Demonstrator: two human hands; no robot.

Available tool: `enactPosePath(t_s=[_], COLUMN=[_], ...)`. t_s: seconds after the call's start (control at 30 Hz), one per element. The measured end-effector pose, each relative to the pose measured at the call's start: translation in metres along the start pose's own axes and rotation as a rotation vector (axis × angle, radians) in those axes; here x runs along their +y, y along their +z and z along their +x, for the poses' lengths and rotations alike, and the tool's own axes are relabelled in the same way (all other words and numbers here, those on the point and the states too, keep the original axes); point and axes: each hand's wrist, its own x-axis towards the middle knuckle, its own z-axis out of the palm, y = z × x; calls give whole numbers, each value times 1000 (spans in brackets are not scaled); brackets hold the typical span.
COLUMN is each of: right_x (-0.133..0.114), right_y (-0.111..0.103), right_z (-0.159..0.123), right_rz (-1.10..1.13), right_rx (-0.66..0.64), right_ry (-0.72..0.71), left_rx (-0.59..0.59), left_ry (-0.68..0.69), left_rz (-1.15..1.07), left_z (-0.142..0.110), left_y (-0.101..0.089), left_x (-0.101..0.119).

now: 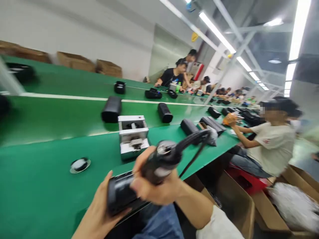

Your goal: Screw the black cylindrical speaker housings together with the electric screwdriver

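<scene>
My left hand is wrapped round a glossy black boxy housing at the table's near edge. Closed in my right hand is a black corded power tool, which looks like an electric screwdriver. Its thick cord loops off to the right. The tool's front end points toward the housing, but my fingers hide its tip, so I cannot tell whether they touch. Just beyond stands a white-and-grey open box with small parts in its compartments. A small round black-and-white part lies on the green table to the left.
Several black housings stand along the green bench. Dark ribbed pieces and a clear plastic bag lie to the right. A co-worker sits there, handling an orange object. Cardboard boxes are below on the right.
</scene>
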Motion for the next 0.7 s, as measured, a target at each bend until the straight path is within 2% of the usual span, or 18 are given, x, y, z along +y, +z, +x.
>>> enactPosePath(t_s=[0.07,0.13,0.2,0.27,0.37,0.47,0.7], right_x=[-24,-39,-40,-28,0,21,26], right_y=[-10,-26,-41,-52,-60,-62,-63], right_z=[8,27,55,85,119,134,137], right_rz=[108,75,-20,-122,-190,-206,-209], right_rx=[50,161,322,458,536,554,585], right_ry=[-132,-264,-371,-415,-389,-343,-272], left_rx=[-41,-69,-76,-78,-72,-90,-101], left_ry=[-77,-116,-130,-137,-133,-130,-140], left_rz=[19,11,2,-1,1,-11,-5], left_z=[-8,-10,-8,-7,-7,-8,-7], left_y=[-2,-4,-6,-7,-8,-8,-11], left_x=[5,12,19,25,27,26,31])
